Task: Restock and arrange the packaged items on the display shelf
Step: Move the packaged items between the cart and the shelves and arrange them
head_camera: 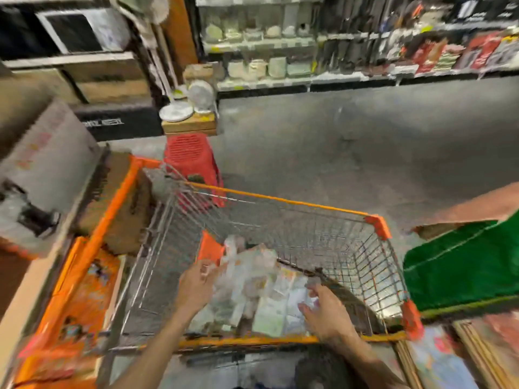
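Packaged items (264, 293) in cart (295, 204), labels unreadable

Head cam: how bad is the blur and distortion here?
Head view: motion blur throughout, worst on the packets in the cart and on both hands, left and right; shelf labels unreadable; wide-angle bending curves the shelves and edges; lighting even, no strong glare.

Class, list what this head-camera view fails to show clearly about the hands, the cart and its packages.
- Packaged items: labels unreadable, motion blur.
- Left hand: grip on the packets unclear, blurred.
- Right hand: fingertips smeared; whether it holds anything is unclear.
- Cart: wheels and handle cut off by the bottom edge.
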Motion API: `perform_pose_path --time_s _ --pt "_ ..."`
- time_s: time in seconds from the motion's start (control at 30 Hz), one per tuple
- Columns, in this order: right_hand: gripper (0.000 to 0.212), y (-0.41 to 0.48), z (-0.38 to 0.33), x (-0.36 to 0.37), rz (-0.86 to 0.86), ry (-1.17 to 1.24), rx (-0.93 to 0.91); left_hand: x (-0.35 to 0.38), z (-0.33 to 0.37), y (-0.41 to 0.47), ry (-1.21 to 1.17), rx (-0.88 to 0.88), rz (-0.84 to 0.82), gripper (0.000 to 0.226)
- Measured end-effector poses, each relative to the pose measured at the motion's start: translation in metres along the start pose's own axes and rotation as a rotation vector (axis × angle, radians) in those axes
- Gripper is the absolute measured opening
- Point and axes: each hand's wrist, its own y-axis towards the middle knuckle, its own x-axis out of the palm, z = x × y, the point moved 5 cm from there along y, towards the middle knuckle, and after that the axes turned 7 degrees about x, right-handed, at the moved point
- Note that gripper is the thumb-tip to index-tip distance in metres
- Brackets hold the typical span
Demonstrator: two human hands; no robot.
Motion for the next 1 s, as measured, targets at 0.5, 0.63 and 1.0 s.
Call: perform_pose_path --time_s 0.5,0.63,1.0 --pt "0.071 0.161 -0.003 0.074 -0.147 -0.083 0.265 0.067 -0.096 0.051 0.415 -0.394 -0.205 0.052" --pt "0.077 0.181 0.005 0.091 -0.242 -0.088 0.303 0.074 -0.138 0.050 0.473 -0.522 -0.373 0.039" --pt "0.065 0.201 0.017 0.129 -0.355 0.039 0.393 0.079 -0.128 0.034 0.645 -0.351 -0.243 0.064"
